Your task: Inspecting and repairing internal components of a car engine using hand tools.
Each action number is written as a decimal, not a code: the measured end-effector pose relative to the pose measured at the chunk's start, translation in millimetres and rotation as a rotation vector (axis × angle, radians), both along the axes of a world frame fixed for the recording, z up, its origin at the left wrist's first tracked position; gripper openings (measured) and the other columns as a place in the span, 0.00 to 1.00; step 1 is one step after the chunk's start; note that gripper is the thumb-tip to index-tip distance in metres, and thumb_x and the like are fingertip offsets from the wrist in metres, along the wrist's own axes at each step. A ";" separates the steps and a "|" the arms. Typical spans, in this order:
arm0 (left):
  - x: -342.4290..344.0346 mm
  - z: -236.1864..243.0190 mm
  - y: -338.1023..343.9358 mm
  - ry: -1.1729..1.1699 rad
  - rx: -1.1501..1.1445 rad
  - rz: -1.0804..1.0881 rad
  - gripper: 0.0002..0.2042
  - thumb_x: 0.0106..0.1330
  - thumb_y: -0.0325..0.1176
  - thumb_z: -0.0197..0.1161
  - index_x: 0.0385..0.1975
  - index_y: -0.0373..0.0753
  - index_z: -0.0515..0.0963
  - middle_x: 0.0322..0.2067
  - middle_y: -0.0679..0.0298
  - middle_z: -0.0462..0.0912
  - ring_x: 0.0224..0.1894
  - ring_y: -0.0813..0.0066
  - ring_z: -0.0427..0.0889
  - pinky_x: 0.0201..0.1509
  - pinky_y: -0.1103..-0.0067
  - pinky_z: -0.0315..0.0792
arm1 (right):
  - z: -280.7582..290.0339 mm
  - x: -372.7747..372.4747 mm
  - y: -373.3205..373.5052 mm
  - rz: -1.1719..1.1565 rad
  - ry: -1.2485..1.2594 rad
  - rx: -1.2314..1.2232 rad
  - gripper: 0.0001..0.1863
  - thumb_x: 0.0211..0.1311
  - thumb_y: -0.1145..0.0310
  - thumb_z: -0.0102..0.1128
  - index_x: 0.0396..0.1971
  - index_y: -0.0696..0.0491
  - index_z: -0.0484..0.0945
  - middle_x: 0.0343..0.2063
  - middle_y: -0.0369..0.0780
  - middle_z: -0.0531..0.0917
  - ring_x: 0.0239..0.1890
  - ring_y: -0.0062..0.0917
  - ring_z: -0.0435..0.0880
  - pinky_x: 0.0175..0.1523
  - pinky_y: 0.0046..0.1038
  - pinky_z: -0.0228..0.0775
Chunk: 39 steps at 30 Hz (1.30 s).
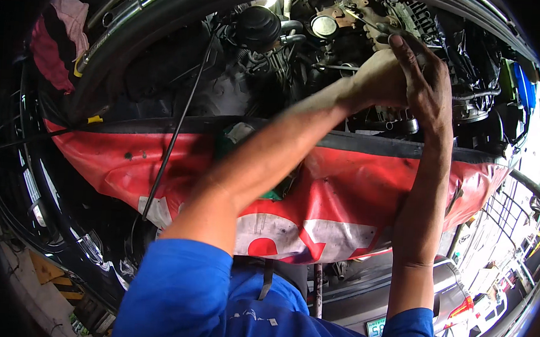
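Note:
Both my hands meet over the engine (300, 60) at the upper right of the open bay. My left hand (381, 77) reaches in from the lower left, its fingers mostly hidden behind my right hand (427, 85). My right hand is bent with its fingers curled among the metal parts; what they hold is hidden. A thin pale rod (360, 17) lies just above and left of my fingertips. A round metal cap (323, 26) and a black cylindrical housing (253, 28) sit to their left. Below my forearms a red-and-white cover (360, 191) drapes over the car's edge.
A thin black rod (177, 127) crosses the bay at the left. Pink cloth (60, 41) lies upper left, near a chrome tool (125, 20). A green object (229, 139) rests partly behind my left forearm. Another car (361, 292) stands below, with a wire rack (506, 214) at the right.

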<state>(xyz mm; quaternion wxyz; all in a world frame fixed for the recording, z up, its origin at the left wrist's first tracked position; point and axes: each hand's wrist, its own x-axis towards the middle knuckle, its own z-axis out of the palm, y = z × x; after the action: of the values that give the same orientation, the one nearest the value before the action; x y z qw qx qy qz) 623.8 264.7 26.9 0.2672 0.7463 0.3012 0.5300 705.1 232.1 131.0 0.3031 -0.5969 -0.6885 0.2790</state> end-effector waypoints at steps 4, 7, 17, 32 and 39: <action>-13.6 2.6 4.6 0.126 -0.246 -0.406 0.12 0.49 0.30 0.68 0.33 0.37 0.77 0.28 0.57 0.80 0.34 0.55 0.80 0.38 0.65 0.74 | -2.3 -1.2 0.0 -0.035 -0.016 -0.067 0.31 0.66 0.45 0.53 0.53 0.61 0.77 0.46 0.51 0.83 0.53 0.35 0.80 0.59 0.29 0.65; -7.1 5.4 -8.8 0.066 -0.036 -0.075 0.11 0.49 0.36 0.67 0.29 0.40 0.78 0.24 0.57 0.82 0.28 0.56 0.82 0.30 0.65 0.75 | -8.8 3.0 4.9 -0.027 -0.060 0.043 0.29 0.65 0.43 0.52 0.48 0.55 0.81 0.44 0.51 0.83 0.50 0.47 0.80 0.55 0.36 0.69; 9.4 0.7 -8.1 0.074 -0.145 0.072 0.12 0.44 0.40 0.70 0.26 0.42 0.79 0.24 0.59 0.82 0.30 0.56 0.83 0.33 0.65 0.76 | -10.5 6.2 4.2 -0.043 -0.033 0.065 0.27 0.64 0.45 0.56 0.49 0.54 0.81 0.40 0.51 0.84 0.44 0.44 0.83 0.50 0.33 0.72; -5.2 -5.1 -33.9 -0.122 -0.208 0.177 0.12 0.49 0.32 0.68 0.31 0.36 0.76 0.31 0.56 0.80 0.37 0.54 0.79 0.41 0.64 0.71 | -8.6 -2.4 3.7 0.048 0.283 -0.018 0.26 0.64 0.48 0.59 0.47 0.58 0.81 0.39 0.43 0.85 0.43 0.27 0.83 0.51 0.28 0.71; -24.1 -24.9 -41.5 0.147 -0.273 0.236 0.15 0.56 0.32 0.61 0.41 0.36 0.71 0.39 0.53 0.76 0.43 0.53 0.74 0.47 0.63 0.67 | -12.6 1.3 1.9 0.182 0.512 -0.284 0.20 0.65 0.53 0.61 0.25 0.57 0.79 0.18 0.29 0.74 0.23 0.11 0.70 0.29 0.18 0.60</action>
<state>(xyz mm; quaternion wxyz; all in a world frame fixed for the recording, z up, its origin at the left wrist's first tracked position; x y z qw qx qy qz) 599.7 223.2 2.0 0.2792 0.6993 0.4745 0.4559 706.4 234.1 118.3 0.3542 -0.4794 -0.5944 0.5399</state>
